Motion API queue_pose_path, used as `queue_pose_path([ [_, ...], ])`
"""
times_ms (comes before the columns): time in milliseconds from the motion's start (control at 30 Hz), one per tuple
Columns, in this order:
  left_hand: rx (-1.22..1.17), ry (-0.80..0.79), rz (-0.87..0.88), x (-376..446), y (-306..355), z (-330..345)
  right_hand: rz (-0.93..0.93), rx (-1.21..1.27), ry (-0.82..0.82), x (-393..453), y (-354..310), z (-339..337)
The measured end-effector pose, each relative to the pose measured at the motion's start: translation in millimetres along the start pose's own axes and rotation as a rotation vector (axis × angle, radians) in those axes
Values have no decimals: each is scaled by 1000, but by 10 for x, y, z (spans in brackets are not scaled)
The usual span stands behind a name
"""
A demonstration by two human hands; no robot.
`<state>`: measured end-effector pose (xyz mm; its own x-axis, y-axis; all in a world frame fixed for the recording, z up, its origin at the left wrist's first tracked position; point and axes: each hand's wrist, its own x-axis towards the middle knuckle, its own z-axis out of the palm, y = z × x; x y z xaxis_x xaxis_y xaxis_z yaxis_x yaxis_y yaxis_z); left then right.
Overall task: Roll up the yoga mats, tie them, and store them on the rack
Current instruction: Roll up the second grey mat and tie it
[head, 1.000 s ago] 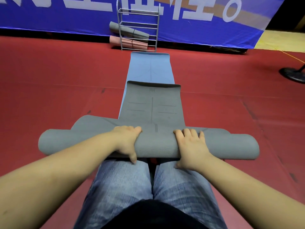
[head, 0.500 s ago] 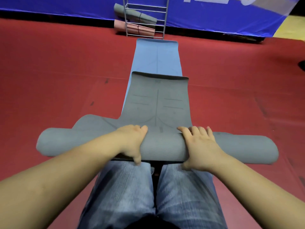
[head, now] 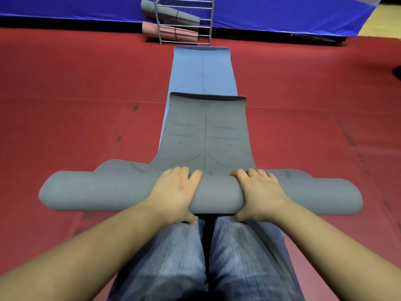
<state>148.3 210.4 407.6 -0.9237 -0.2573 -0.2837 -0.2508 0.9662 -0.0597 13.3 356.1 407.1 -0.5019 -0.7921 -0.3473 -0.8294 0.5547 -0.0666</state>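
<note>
Legibly, almost nothing: a small dark mark printed near the far end of the grey yoga mat (head: 206,135) is too blurred to read, and the blue banner (head: 282,14) along the back wall shows no lettering in this view. Grey yoga mat: partly rolled, the roll lying crosswise just ahead of the person's knees in blue jeans (head: 180,257), its ribbed underside outward, both ends reaching well past the hands; the unrolled length runs away from the person, printed with a dark centre line, short cross bars, small circles and curved arcs. It lies on top of a blue yoga mat (head: 201,68), flat on the red floor (head: 76,105), which bears a similar centre line and reaches to the foot of the rack (head: 184,20). Left hand (head: 175,192): fingers curled over the top of the roll, thumb tucked under its near edge, gripping it. Right hand (head: 258,192): same grip, near the left, a short stretch of roll between them. Rack: grey wire frame standing against the banner, holding a rolled grey mat (head: 171,14) above and a rolled pink mat (head: 169,32) below, each bound by a dark strap.
</note>
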Motion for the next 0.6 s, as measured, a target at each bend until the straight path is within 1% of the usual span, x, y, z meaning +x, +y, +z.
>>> queue_pose_path([
  [67,-49,24,-5,50,-58,0,-3,-3,5,-1,-17,-62],
  [133,-104,-2,4,106,-121,-27,-10,-11,49,-33,-18,-121],
  [167,-129,-25,13,143,-152,-36,-12,-1,67,-57,-22,-141],
  [233,-163,-99,28,216,-195,-76,-5,8,52,-99,-53,-136],
  [300,-197,-172,37,299,-233,-132,-10,-40,64,-89,-81,-30],
  [400,-234,-238,44,385,-243,-232,10,-63,169,28,-43,153],
  [467,-215,-202,18,384,-209,-246,2,3,262,115,3,178],
  [567,-82,-31,-37,244,-32,-136,-26,-10,193,185,41,99],
  [600,-51,-5,-67,186,50,-105,-30,2,155,211,61,80],
])
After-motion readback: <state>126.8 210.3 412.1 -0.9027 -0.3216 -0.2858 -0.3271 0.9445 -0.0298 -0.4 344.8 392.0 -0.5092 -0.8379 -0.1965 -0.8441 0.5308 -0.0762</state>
